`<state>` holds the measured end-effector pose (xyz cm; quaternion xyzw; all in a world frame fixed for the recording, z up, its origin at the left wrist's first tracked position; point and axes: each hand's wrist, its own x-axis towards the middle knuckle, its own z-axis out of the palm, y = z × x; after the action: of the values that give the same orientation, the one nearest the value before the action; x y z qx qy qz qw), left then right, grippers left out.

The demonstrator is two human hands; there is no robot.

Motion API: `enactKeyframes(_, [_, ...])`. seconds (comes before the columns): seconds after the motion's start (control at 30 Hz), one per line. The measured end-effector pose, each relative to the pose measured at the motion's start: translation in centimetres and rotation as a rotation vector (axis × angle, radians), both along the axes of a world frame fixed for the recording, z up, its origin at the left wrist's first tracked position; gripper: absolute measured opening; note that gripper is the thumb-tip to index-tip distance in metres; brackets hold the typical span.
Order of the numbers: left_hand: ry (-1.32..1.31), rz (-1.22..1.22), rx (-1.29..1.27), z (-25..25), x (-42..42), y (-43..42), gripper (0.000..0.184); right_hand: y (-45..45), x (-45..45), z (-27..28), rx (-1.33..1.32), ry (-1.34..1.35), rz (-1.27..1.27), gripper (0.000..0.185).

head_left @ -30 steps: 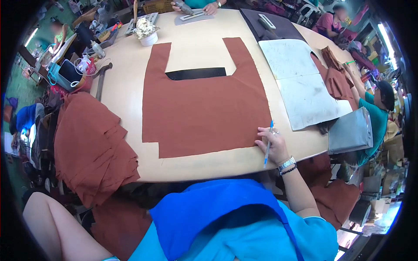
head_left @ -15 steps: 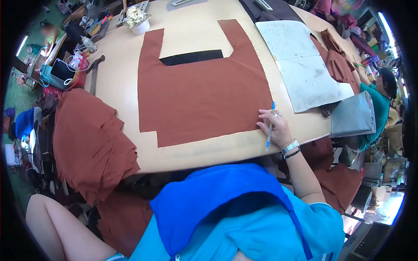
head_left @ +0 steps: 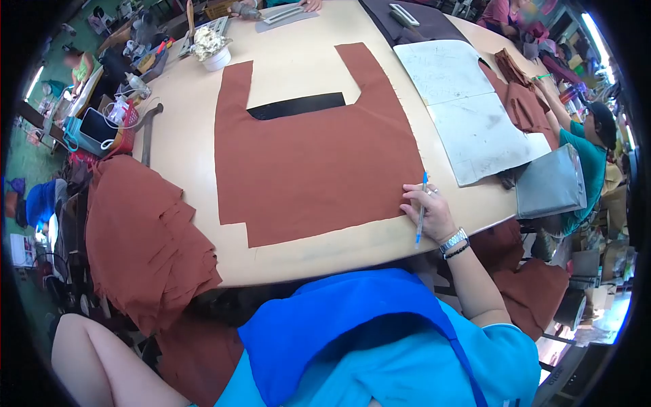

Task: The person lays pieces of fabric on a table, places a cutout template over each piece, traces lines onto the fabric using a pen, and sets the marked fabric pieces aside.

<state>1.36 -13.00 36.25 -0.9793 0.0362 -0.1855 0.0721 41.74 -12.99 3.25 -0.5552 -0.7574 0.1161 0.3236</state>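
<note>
My right hand (head_left: pixel 436 211) rests at the lower right corner of a cut piece of rust-brown fabric (head_left: pixel 319 169), its fingertips at the cloth's edge. A blue-tipped ballpoint pen (head_left: pixel 420 220) is held between its fingers, lengthwise across the hand. Flat on the table, the fabric has two upright straps and a notch at its lower left corner. A black strip (head_left: pixel 298 106) shows along the inner edge between the straps. My left hand is out of view.
A pile of brown fabric pieces (head_left: pixel 146 237) hangs over the table's left edge. White pattern sheets (head_left: pixel 468 115) and a grey box-like object (head_left: pixel 553 182) lie right. A white pot (head_left: pixel 217 60) and a hammer-like tool (head_left: pixel 147 132) are left. Other people sit around.
The view has tilted slightly, so the table sits lower in the picture. Another person's hands now show at the far edge. My right hand keeps the pen at the same fabric corner.
</note>
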Motion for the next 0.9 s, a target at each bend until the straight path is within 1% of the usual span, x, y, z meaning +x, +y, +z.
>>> enactKeyframes(0.17, [-0.061,-0.009,0.006,0.0,-0.5,0.1,0.046,-0.1,0.2,0.5,-0.007,0.006,-0.031,0.024])
enactKeyframes(0.23, [-0.183,0.011,-0.022,-0.5,-1.8,1.0,0.048,-0.3,1.8,-0.5,0.151,0.079,-0.278,0.027])
enactKeyframes(0.27, [-0.291,0.050,-0.081,-1.5,-2.9,1.9,0.048,0.1,3.3,-1.2,0.235,0.121,-0.404,0.028])
enactKeyframes(0.33, [-0.514,0.164,-0.300,-6.2,-4.2,4.2,0.050,1.0,7.4,-2.3,0.312,1.607,-0.505,0.043])
enactKeyframes(0.37, [-0.595,0.224,-0.458,-9.7,-4.0,5.3,0.051,1.5,10.0,-3.7,0.476,1.441,-0.546,0.053])
enactKeyframes(0.4, [-0.582,0.308,-0.654,-13.7,-3.1,6.3,0.051,1.7,12.2,-4.8,0.630,1.267,-0.589,0.064])
enactKeyframes(0.43, [-0.521,0.408,-0.850,-18.2,-1.8,6.7,0.052,1.6,13.3,-5.0,0.538,1.197,-0.777,0.067])
enactKeyframes(0.47, [-0.346,0.569,-0.930,-22.8,0.2,6.0,0.053,1.6,14.2,-4.9,0.439,1.117,-0.958,0.071])
enactKeyframes(0.5, [-0.014,0.879,-0.720,-26.2,2.0,4.3,0.062,1.7,14.7,-4.8,0.331,1.024,-1.132,0.074])
enactKeyframes(0.53, [0.177,0.964,-0.643,-28.0,3.6,3.3,0.072,1.9,14.3,-3.7,0.281,1.125,-1.130,0.077])
enactKeyframes(0.57, [0.185,0.930,-0.634,-30.8,3.8,2.4,0.074,2.1,12.8,-1.4,0.224,1.224,-1.124,0.079])
enactKeyframes(0.6, [0.195,0.931,-0.631,-31.6,3.8,1.7,0.074,2.4,12.0,-0.1,0.160,1.319,-1.116,0.082])
enactKeyframes(0.63, [0.207,0.933,-0.632,-32.3,3.7,1.1,0.075,2.7,12.9,-0.5,0.134,1.370,-1.123,0.078])
enactKeyframes(0.7, [0.203,0.944,-0.631,-33.5,3.5,0.6,0.076,4.1,16.5,-2.6,0.220,1.364,-0.962,0.069])
enactKeyframes(0.73, [0.209,0.948,-0.633,-33.5,3.3,0.5,0.076,4.6,16.8,-2.7,0.261,1.363,-0.887,0.065])
enactKeyframes(0.77, [0.218,0.946,-0.629,-33.2,3.2,0.6,0.076,5.1,17.4,-2.6,0.246,1.342,-0.853,0.063])
enactKeyframes(0.83, [0.217,0.938,-0.636,-32.9,3.1,0.6,0.074,6.4,17.7,1.5,0.233,1.304,-0.797,0.060])
enactKeyframes(0.87, [0.205,0.938,-0.652,-32.8,3.0,0.6,0.073,6.7,15.8,5.6,0.285,1.348,-0.741,0.056])
enactKeyframes(0.9, [0.194,0.937,-0.669,-32.7,2.9,0.6,0.071,7.1,15.4,8.6,0.299,1.411,-0.627,0.053])
